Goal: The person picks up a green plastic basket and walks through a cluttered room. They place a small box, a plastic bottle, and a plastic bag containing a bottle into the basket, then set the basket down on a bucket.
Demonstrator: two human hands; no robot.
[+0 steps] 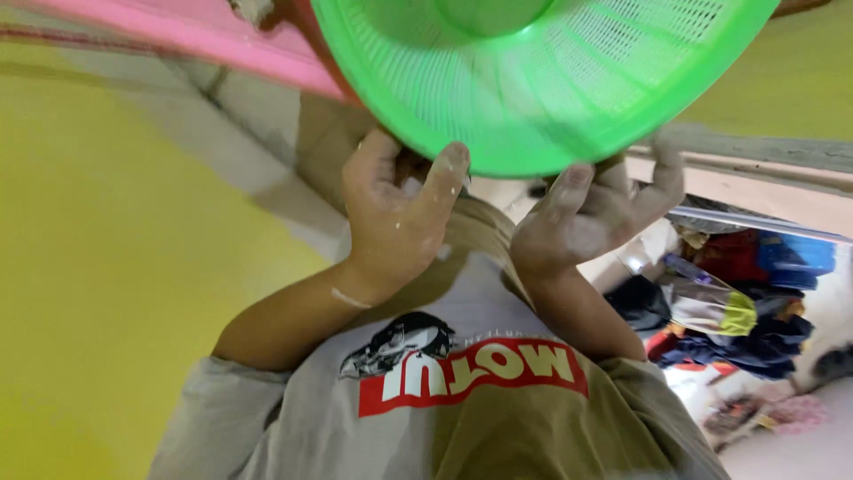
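Green mesh basket (542, 80), top of frame: my left hand (395, 218) and right hand (591, 213) grip its rim, both flour-dusted; basket raised, not set down.

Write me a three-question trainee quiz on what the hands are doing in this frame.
1. Multiple choice: what do both hands grip? A) a pink tray B) a green perforated basket C) a blue bottle
2. True or false: the left hand hangs free, clear of the basket.
3. Fill in: the right hand holds the basket at its lower ____, thumb on the near side.

Key: 1 B. 2 False, its fingers and thumb clasp the basket's edge. 3 rim.
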